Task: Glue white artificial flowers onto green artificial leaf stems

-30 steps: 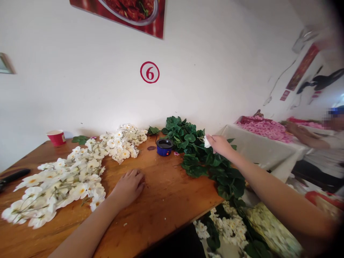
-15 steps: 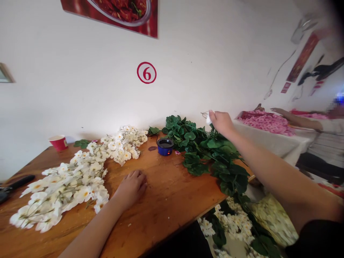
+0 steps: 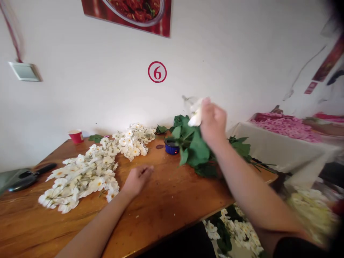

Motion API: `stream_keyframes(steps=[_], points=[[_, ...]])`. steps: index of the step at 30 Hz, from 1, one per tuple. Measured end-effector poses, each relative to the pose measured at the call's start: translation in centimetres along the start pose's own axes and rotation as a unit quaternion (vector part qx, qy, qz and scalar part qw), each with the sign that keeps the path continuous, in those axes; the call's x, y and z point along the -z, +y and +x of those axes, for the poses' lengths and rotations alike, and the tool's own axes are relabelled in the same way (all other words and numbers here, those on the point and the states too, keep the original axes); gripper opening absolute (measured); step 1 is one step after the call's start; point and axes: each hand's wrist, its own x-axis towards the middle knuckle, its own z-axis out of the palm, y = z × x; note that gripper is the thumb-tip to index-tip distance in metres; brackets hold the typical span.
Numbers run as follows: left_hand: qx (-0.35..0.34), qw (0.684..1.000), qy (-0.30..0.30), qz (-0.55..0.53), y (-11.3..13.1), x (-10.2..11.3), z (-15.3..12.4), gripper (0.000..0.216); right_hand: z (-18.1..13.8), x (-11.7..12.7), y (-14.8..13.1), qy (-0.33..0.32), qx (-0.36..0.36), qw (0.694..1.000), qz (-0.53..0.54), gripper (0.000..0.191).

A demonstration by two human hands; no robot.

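Note:
My right hand (image 3: 213, 122) is raised above the table's right side, closed on a leafy green garland (image 3: 194, 147) with a white flower (image 3: 195, 115) at its tip; the leaves hang below my fist. My left hand (image 3: 137, 179) rests on the wooden table (image 3: 166, 204), fingers loosely curled, holding nothing, just right of a long spread of white artificial flowers (image 3: 88, 172). A small blue pot (image 3: 172, 147) sits behind the lifted leaves.
A red paper cup (image 3: 76, 136) stands at the back left by the wall. Dark tools (image 3: 29, 175) lie at the left edge. More white flowers (image 3: 231, 229) lie on the floor below. A cloth-covered table with pink flowers (image 3: 285, 127) stands to the right.
My right hand has lifted the garland's flowered end up off the pile and swung it left toward the table's middle. My left hand stayed on the table.

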Motion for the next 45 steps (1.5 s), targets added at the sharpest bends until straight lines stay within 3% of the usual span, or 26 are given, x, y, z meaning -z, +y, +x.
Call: stream_keyframes(steps=[2, 4, 7, 11, 16, 20, 24, 26, 31, 35, 37, 39, 42, 45], points=[[0.077, 0.981, 0.124, -0.127, 0.4, 0.5, 0.2, 0.046, -4.6, -3.5, -0.2, -0.106, 0.007, 0.992, 0.062, 0.055], [0.125, 0.941, 0.235, -0.21, 0.5, 1.4, 0.5, 0.044, -9.1, -6.6, 0.3, -0.231, 0.04, 0.967, 0.102, 0.053], [0.178, 0.902, 0.297, -0.257, 0.2, 2.6, 1.0, 0.039, -13.9, -9.8, 1.5, -0.317, -0.002, 0.937, 0.148, 0.049], [0.163, 0.93, 0.218, -0.249, -0.7, 2.8, 1.3, 0.039, -16.3, -11.1, 2.8, -0.321, -0.143, 0.916, 0.193, 0.054], [0.116, 0.961, 0.117, -0.222, -0.3, 1.0, 0.7, 0.045, -16.9, -11.1, 3.0, -0.293, -0.3, 0.871, 0.257, 0.053], [0.101, 0.965, 0.162, -0.181, 0.7, 0.3, -0.2, 0.054, -17.1, -11.3, 3.4, -0.293, -0.343, 0.849, 0.276, 0.054], [0.03, 0.977, 0.192, -0.087, 1.2, 0.3, -1.0, 0.054, -17.1, -11.6, 3.6, -0.304, -0.362, 0.829, 0.297, 0.053], [0.016, 0.983, 0.174, -0.065, 1.2, 0.3, -1.2, 0.048, -16.9, -11.6, 3.8, -0.289, -0.377, 0.827, 0.3, 0.051], [0.001, 0.991, 0.126, 0.051, 1.3, 0.0, -1.0, 0.034, -15.8, -11.9, 4.9, -0.183, -0.425, 0.839, 0.284, 0.053], [-0.012, 0.99, 0.059, 0.129, 1.6, -0.2, -0.8, 0.026, -15.3, -12.1, 6.1, -0.17, -0.478, 0.817, 0.274, 0.052], [-0.017, 0.989, 0.028, 0.145, 1.7, -0.3, -0.8, 0.023, -14.9, -11.7, 6.4, -0.166, -0.472, 0.826, 0.258, 0.055], [-0.027, 0.986, 0.011, 0.163, 1.6, -0.4, -0.9, 0.022, -13.8, -10.7, 6.3, -0.155, -0.413, 0.875, 0.199, 0.056], [-0.041, 0.981, -0.001, 0.19, 1.2, -0.4, -1.0, 0.022, -10.6, -8.2, 6.0, -0.163, -0.268, 0.949, 0.021, 0.057], [-0.046, 0.977, -0.006, 0.21, 0.8, -0.4, -1.1, 0.023, -5.8, -6.2, 6.1, -0.268, -0.144, 0.941, -0.146, 0.059]])
